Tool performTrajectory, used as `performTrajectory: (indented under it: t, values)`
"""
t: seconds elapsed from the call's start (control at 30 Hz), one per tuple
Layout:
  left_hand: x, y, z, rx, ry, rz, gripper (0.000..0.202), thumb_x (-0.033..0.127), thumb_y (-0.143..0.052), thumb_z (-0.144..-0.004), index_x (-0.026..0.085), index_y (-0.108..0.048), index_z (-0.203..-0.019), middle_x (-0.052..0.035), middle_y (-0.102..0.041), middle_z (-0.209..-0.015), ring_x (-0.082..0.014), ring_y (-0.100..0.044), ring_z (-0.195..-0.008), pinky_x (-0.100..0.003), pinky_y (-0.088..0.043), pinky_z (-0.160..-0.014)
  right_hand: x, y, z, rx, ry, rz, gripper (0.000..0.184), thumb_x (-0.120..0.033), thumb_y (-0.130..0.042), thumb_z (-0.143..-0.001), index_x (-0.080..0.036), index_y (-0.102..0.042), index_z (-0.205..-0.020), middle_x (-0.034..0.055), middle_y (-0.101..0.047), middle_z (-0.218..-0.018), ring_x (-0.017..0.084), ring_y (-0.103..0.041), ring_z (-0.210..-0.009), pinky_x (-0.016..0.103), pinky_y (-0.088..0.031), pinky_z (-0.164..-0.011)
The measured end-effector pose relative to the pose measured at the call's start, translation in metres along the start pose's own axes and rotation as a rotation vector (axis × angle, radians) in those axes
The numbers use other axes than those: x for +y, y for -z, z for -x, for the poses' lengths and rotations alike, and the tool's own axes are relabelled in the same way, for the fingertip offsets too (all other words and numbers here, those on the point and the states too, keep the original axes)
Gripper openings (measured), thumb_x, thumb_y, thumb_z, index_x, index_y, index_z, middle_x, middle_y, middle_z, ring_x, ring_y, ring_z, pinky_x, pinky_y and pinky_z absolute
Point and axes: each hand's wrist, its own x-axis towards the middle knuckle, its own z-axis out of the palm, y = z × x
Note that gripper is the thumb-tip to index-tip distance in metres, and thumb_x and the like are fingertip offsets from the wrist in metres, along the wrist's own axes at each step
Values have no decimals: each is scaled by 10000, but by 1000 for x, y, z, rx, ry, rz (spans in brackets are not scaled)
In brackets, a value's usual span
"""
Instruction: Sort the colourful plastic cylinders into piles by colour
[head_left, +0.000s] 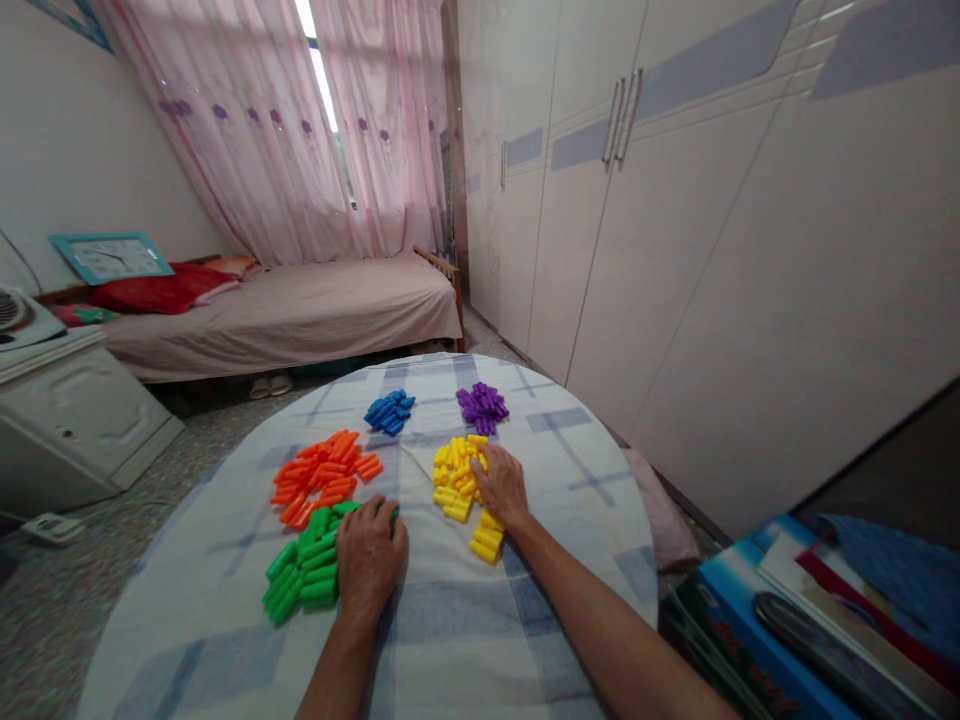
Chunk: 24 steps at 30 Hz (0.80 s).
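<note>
Five heaps of small plastic tubes lie on a round table covered by a blue-checked cloth (465, 640). My left hand (367, 562) rests on the right edge of the green heap (300, 570), fingers curled over a few green pieces. My right hand (501, 486) lies palm down on the yellow heap (454, 480), fingers stretched out among the pieces. An orange heap (322, 476) sits beyond the green one. A blue heap (389, 411) and a purple heap (481, 406) are at the far side.
A bed (285, 310) with a red pillow stands behind the table under pink curtains. White wardrobes (675, 250) line the right wall. A white cabinet (67, 410) is at the left. Blue boxes and books (795, 620) are stacked at the lower right.
</note>
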Motion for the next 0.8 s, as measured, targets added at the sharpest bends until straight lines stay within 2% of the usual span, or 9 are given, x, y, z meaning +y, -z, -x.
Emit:
performTrajectory:
  t: [0.67,0.73,0.8]
  values:
    - [-2,-2,2,-20,-34,61,262,216,-475,-832,189,-655,-1021,-86,-637,-1143,-242,-566,-1056,-420,-377,-974,9,0,0,-17,36,6,339,-343,-362,-929,-229,-574,-1168,41,-617,-1193,163,-527,-1130,316,-341,-999]
    - [-2,-4,2,-1,-35,108,254,209,-469,-834,186,-654,-1006,-86,-642,-1125,-239,-572,-1041,-413,-390,-967,9,-1,0,-17,37,5,345,-341,-364,-927,-219,-575,-1171,44,-616,-1195,168,-529,-1126,322,-341,-998]
    - [-2,-2,1,68,-27,176,251,203,-453,-841,179,-647,-1000,-89,-640,-1113,-231,-573,-1038,-387,-413,-948,9,-1,-1,-18,34,3,345,-338,-367,-925,-214,-578,-1169,43,-618,-1190,169,-531,-1121,324,-342,-997]
